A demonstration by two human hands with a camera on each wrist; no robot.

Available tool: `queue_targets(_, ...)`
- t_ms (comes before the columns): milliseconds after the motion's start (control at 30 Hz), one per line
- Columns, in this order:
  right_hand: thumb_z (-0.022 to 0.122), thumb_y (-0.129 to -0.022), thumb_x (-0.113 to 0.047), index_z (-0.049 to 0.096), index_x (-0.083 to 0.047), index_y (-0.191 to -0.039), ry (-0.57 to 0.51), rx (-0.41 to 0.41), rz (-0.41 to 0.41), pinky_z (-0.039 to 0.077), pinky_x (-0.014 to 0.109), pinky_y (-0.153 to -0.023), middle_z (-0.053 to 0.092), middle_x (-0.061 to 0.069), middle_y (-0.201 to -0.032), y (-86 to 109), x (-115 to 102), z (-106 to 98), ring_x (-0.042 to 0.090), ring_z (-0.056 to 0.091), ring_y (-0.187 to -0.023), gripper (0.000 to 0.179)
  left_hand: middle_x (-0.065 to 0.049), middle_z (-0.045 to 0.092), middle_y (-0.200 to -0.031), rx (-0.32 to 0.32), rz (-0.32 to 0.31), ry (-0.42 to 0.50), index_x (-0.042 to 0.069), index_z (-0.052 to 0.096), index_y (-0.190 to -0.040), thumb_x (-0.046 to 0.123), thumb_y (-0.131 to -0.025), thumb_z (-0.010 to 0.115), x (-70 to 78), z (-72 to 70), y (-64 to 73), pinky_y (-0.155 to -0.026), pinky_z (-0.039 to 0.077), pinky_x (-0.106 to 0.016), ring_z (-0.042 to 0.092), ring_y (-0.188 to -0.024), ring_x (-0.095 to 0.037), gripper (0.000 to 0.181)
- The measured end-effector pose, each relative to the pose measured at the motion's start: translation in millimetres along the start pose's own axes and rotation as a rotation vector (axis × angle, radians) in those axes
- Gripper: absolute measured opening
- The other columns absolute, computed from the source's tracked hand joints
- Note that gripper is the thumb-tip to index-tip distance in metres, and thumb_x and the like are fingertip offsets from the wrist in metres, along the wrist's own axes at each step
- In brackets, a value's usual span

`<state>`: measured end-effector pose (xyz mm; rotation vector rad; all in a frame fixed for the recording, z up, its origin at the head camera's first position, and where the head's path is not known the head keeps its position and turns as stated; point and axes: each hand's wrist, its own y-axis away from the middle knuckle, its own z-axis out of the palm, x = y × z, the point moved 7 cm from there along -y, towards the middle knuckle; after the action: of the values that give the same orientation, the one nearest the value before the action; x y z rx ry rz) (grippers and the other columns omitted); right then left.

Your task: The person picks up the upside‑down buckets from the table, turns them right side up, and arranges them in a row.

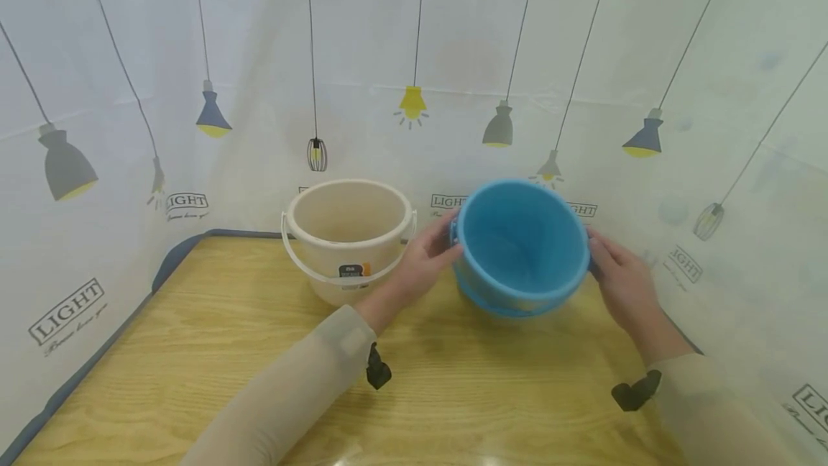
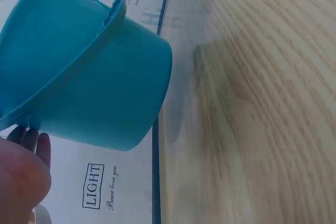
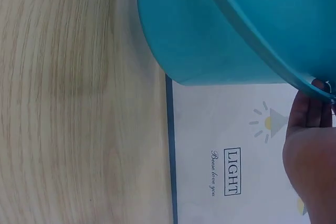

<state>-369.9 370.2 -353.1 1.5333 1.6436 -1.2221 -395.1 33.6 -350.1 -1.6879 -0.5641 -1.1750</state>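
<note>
A blue bucket (image 1: 511,272) is held between both hands, its mouth tilted toward me. My left hand (image 1: 423,254) grips the left side at the rim, thumb on the front and fingers behind. On the opposite side my right hand (image 1: 624,275) grips the rim near the handle joint. In the left wrist view the bucket (image 2: 115,87) shows its base raised off the tabletop, with its handle (image 2: 113,17) lying against the rim. A cream bucket (image 1: 323,275) with a white handle and a dark label stands upright to the left of my left hand.
Both buckets are over a wooden table (image 1: 213,351). Behind and at the sides hangs a pale curtain (image 1: 369,34) printed with lamps and the word LIGHT. A dark blue edge (image 1: 171,257) runs along the table's border.
</note>
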Motion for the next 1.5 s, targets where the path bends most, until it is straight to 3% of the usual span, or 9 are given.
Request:
queue_targets(167,0.048,-0.117,-0.046,0.046,-0.019,-0.168,-0.254,-0.06,-0.081,0.049,0.012,-0.115,0.051,-0.001,-0.172,0.1,-4.9,5.1,0.012,0.049,-0.157,0.058,-0.005,0.046,-0.173,0.036,-0.033,-0.081,0.03,0.036,-0.172,0.028,-0.113,0.061,-1.8,-3.7,0.4,-0.129,0.045,-0.051,0.048,-0.158,-0.03,0.064)
queue_targets(233,0.051,-0.117,-0.037,0.046,-0.013,-0.167,-0.406,-0.098,-0.123,0.048,0.013,-0.117,0.055,-0.002,-0.168,0.2,-7.4,7.6,0.006,0.052,-0.153,0.056,-0.006,0.047,-0.173,0.043,-0.051,-0.086,0.032,0.037,-0.171,0.031,-0.114,0.061,-3.7,-4.3,-0.1,-0.128,0.046,-0.052,0.049,-0.158,-0.03,0.062)
queue_targets(333,0.051,-0.118,-0.03,0.044,-0.006,-0.167,-0.545,-0.133,-0.162,0.046,0.016,-0.121,0.06,-0.005,-0.162,0.4,-10.1,9.4,0.001,0.055,-0.147,0.055,-0.006,0.047,-0.172,0.046,-0.075,-0.085,0.038,0.038,-0.17,0.037,-0.113,0.061,-6.8,-4.3,-1.1,-0.124,0.05,-0.054,0.051,-0.156,-0.031,0.062)
queue_targets(633,0.05,-0.118,-0.031,0.035,-0.008,-0.171,-0.738,-0.195,-0.136,0.045,0.02,-0.124,0.054,-0.005,-0.165,3.3,-20.0,15.4,0.005,0.052,-0.151,0.06,-0.011,0.041,-0.177,0.036,-0.157,-0.043,0.05,0.031,-0.169,0.05,-0.113,0.057,-9.5,-1.8,0.2,-0.117,0.055,-0.06,0.048,-0.158,-0.038,0.062)
queue_targets(733,0.043,-0.119,-0.03,0.033,-0.007,-0.171,-0.767,-0.249,-0.155,0.048,0.023,-0.122,0.058,-0.003,-0.159,4.9,-27.6,19.1,0.012,0.051,-0.153,0.057,-0.01,0.04,-0.177,0.029,-0.174,-0.008,0.053,0.031,-0.168,0.05,-0.113,0.056,-9.0,-0.7,-0.3,-0.116,0.056,-0.058,0.046,-0.159,-0.037,0.06)
queue_targets(867,0.034,-0.121,-0.035,0.031,-0.007,-0.171,-0.716,-0.299,-0.158,0.053,0.033,-0.118,0.061,0.0,-0.152,3.8,-36.0,24.0,0.023,0.047,-0.154,0.057,-0.011,0.041,-0.176,0.03,-0.186,0.038,0.048,0.032,-0.169,0.047,-0.114,0.056,-6.4,0.4,-3.1,-0.116,0.057,-0.058,0.048,-0.158,-0.036,0.059)
queue_targets(1133,0.031,-0.122,-0.032,0.029,-0.012,-0.171,-0.702,-0.33,-0.1,0.054,0.042,-0.116,0.051,0.006,-0.159,1.6,-38.3,29.4,0.033,0.034,-0.158,0.053,-0.018,0.044,-0.173,0.065,-0.221,0.055,0.042,0.032,-0.171,0.045,-0.116,0.05,-10.2,1.2,-17.4,-0.118,0.053,-0.064,0.052,-0.154,-0.044,0.059)
queue_targets(1300,0.035,-0.122,-0.031,0.026,-0.019,-0.175,-0.704,-0.307,-0.079,0.056,0.036,-0.115,0.038,0.009,-0.175,-1.7,-26.5,31.5,0.034,0.03,-0.165,0.055,-0.014,0.04,-0.176,0.098,-0.244,0.067,0.04,0.033,-0.171,0.044,-0.115,0.05,-24.3,1.2,-27.6,-0.119,0.051,-0.067,0.048,-0.156,-0.046,0.06)
queue_targets(1500,0.039,-0.121,-0.034,0.031,-0.023,-0.174,-0.711,-0.259,-0.035,0.055,0.032,-0.112,0.047,-0.001,-0.168,-9.1,-9.0,36.8,0.024,0.041,-0.156,0.054,-0.013,0.034,-0.179,0.13,-0.285,0.088,0.035,0.032,-0.172,0.041,-0.114,0.051,-41.6,2.1,-33.6,-0.119,0.05,-0.068,0.047,-0.156,-0.048,0.061)
